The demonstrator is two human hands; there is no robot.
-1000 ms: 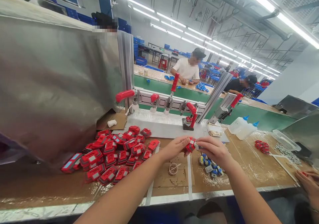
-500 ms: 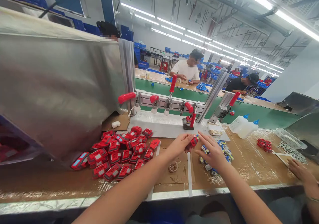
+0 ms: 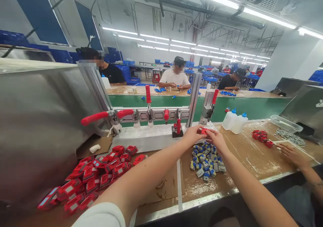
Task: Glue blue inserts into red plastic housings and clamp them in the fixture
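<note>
A small red plastic part [image 3: 204,131] is held up between my two hands, above the far edge of a heap of blue, grey and yellow pieces [image 3: 205,161]. My left hand [image 3: 193,135] grips it from the left, with its fingers closed. From the other side, the thumb and fingers of my right hand [image 3: 217,141] pinch it. My fingers cover much of the part, so its details are hidden. To the left lies a large pile of red and grey cases [image 3: 101,173], partly behind my left forearm.
Behind my hands stands a metal frame with red-handled toggle clamps [image 3: 148,95]. Two white bottles [image 3: 238,123] with blue caps are on the right, near red parts [image 3: 259,135] and a clear basket [image 3: 286,124]. A co-worker's hand [image 3: 290,153] rests at far right. A sheet-metal box [image 3: 45,119] borders the left.
Both hands have moved forward with the red part, toward the clamp frame. My right hand, earlier with fingers extended, now pinches the part. The camera view has shifted.
</note>
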